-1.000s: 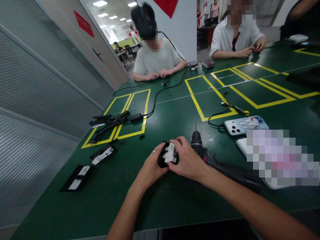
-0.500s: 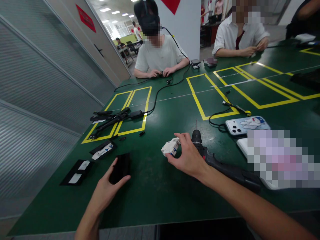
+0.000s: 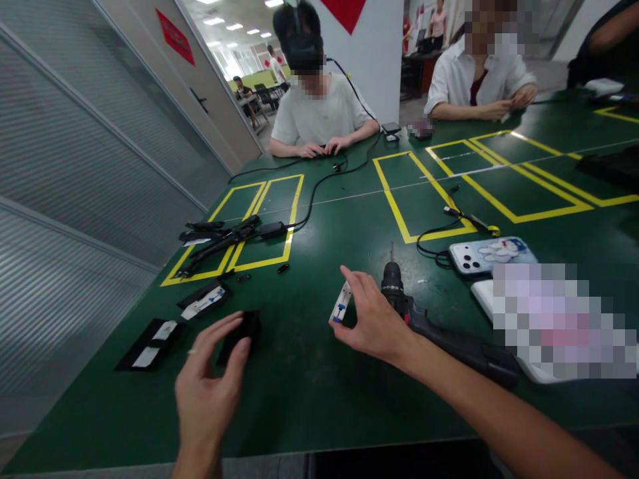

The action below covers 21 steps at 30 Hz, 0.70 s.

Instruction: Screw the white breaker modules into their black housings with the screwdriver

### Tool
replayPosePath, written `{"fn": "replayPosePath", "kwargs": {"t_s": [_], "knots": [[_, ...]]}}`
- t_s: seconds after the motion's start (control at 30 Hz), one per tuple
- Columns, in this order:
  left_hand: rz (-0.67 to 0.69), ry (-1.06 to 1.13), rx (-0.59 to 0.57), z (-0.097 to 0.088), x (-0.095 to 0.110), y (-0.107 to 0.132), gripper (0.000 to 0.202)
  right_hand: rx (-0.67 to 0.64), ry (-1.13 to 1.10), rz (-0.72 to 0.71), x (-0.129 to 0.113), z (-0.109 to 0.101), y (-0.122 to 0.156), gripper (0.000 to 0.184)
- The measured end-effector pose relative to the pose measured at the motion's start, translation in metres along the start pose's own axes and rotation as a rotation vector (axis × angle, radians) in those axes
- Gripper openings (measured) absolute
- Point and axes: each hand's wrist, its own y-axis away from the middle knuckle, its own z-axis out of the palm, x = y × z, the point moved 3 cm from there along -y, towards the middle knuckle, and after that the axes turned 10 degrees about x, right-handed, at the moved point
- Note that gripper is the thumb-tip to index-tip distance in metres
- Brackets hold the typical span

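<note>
My right hand (image 3: 372,318) pinches a small white part with blue marks (image 3: 340,303) between thumb and forefinger, just above the green table (image 3: 319,392). My left hand (image 3: 210,389) hovers open with fingers spread, right beside a flat black cover (image 3: 238,335) that lies on the table. The fingertips are near the cover but hold nothing. A black cordless screwdriver (image 3: 429,322) lies under my right forearm, its bit pointing away from me.
Two black pieces with white labels (image 3: 150,344) (image 3: 204,299) lie at the left. Black parts and a cable (image 3: 224,238) sit in yellow-taped boxes. A phone (image 3: 492,256) lies at the right. Two people sit working at the far side.
The black cover and the white part were together in both hands. My left hand set the cover down at the left and lifted off it; my right hand kept the white part and turned it edge-on.
</note>
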Motion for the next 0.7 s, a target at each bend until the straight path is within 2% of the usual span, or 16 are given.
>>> {"fn": "replayPosePath", "kwargs": {"t_s": [0.1, 0.23, 0.3, 0.37, 0.47, 0.53, 0.63, 0.7], "knots": [[0.045, 0.164, -0.243, 0.034, 0.047, 0.010, 0.029, -0.060, -0.006, -0.092, -0.004, 0.002, 0.001, 0.090], [0.019, 0.345, -0.412, 0.076, 0.080, 0.020, 0.061, -0.129, -0.058, -0.225, -0.011, 0.003, 0.003, 0.088], [-0.024, 0.386, -0.438, 0.087, 0.087, 0.024, 0.065, -0.148, -0.069, -0.288, -0.013, 0.004, 0.004, 0.087], [-0.079, 0.377, -0.404, 0.090, 0.090, 0.026, 0.053, -0.164, -0.055, -0.341, -0.015, 0.004, 0.004, 0.083], [-0.139, 0.281, -0.333, 0.079, 0.084, 0.024, 0.036, -0.183, -0.020, -0.338, -0.015, 0.004, 0.004, 0.081], [-0.176, 0.152, -0.241, 0.059, 0.068, 0.017, 0.036, -0.175, -0.004, -0.294, -0.015, 0.002, 0.004, 0.088], [-0.260, -0.118, -0.076, 0.019, 0.025, -0.002, 0.049, -0.168, 0.008, -0.268, -0.015, 0.000, 0.003, 0.090], [-0.296, -0.291, -0.029, -0.006, -0.006, -0.017, 0.058, -0.172, 0.021, -0.258, -0.015, 0.000, 0.003, 0.087]]}}
